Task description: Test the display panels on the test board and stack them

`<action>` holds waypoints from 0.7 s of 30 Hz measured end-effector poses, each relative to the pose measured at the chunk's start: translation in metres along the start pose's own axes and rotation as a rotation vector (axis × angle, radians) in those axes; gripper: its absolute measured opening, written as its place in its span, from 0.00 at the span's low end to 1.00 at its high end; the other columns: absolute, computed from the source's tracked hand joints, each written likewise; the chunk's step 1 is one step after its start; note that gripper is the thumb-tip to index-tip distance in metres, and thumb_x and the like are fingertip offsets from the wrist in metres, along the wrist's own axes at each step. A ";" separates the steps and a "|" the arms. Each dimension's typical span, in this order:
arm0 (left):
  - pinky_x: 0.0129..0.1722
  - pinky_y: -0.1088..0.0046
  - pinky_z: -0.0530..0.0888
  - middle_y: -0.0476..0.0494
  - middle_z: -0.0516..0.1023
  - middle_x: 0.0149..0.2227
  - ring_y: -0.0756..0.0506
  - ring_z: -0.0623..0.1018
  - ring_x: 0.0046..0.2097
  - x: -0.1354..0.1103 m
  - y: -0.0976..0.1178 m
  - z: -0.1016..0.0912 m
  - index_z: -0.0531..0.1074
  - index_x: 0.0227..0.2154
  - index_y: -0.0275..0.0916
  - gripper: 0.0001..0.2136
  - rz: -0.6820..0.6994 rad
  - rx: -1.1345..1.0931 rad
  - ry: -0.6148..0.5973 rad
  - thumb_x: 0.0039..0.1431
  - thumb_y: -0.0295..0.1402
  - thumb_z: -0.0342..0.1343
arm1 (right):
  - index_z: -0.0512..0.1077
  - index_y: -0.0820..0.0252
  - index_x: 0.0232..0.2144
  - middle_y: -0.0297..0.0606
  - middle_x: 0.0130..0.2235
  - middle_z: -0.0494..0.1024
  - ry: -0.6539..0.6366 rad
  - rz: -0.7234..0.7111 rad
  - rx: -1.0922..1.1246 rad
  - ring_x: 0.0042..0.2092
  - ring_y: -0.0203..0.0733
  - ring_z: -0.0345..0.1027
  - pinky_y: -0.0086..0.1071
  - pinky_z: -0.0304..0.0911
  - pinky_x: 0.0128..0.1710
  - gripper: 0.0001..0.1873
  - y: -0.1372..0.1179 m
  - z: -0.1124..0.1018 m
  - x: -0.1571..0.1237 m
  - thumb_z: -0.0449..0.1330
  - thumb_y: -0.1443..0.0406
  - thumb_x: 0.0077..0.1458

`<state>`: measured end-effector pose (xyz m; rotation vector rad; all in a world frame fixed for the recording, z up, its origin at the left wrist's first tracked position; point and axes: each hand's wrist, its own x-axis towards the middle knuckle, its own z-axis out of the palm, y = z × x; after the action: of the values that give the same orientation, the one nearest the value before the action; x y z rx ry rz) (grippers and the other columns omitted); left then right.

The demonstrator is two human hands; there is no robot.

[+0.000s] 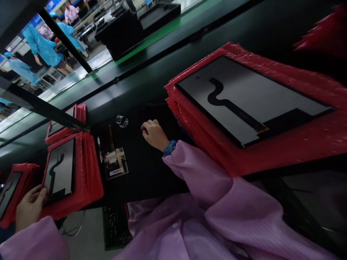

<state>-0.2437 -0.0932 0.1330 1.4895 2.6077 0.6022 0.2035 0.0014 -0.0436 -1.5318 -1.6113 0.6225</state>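
At the lower left, my left hand pinches the near left edge of a display panel with a black flex cable. That panel lies on a stack of red bubble-wrap bags. My right hand rests palm down on the black work mat, fingers curled in, and no object shows in it. Between the hands lies a small part with a circuit board and labels, its brown flex strip pointing away. A thin white pen-like tool is beside it. Beyond stands a small shiny metal-and-glass piece.
On the right, a large red bag stack carries another display panel. More red stacks are at the far left. A dark post slants across the left. Black trays sit behind the ledge; several people are beyond.
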 end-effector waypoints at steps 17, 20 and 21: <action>0.54 0.66 0.78 0.38 0.82 0.51 0.42 0.81 0.54 -0.157 0.189 0.067 0.76 0.51 0.39 0.12 1.433 -0.624 -0.436 0.73 0.35 0.50 | 0.78 0.61 0.40 0.45 0.46 0.75 -0.032 -0.049 -0.133 0.51 0.50 0.62 0.42 0.62 0.57 0.12 0.003 0.001 0.003 0.55 0.72 0.60; 0.39 0.70 0.80 0.46 0.80 0.30 0.47 0.81 0.34 -0.194 0.215 0.064 0.76 0.34 0.42 0.19 1.313 -1.168 -0.659 0.76 0.43 0.45 | 0.78 0.60 0.40 0.44 0.45 0.75 -0.028 -0.056 -0.148 0.51 0.49 0.62 0.41 0.63 0.56 0.12 0.005 0.002 0.006 0.55 0.72 0.60; 0.35 0.71 0.79 0.48 0.78 0.26 0.49 0.78 0.29 -0.203 0.219 0.060 0.74 0.30 0.43 0.21 1.195 -1.282 -0.738 0.76 0.43 0.42 | 0.78 0.60 0.40 0.44 0.45 0.75 -0.028 -0.058 -0.153 0.51 0.49 0.62 0.41 0.63 0.56 0.12 0.005 0.002 0.006 0.55 0.72 0.60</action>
<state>0.0559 -0.1478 0.1342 1.8680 0.3092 1.1026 0.2053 0.0086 -0.0472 -1.5860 -1.7522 0.5009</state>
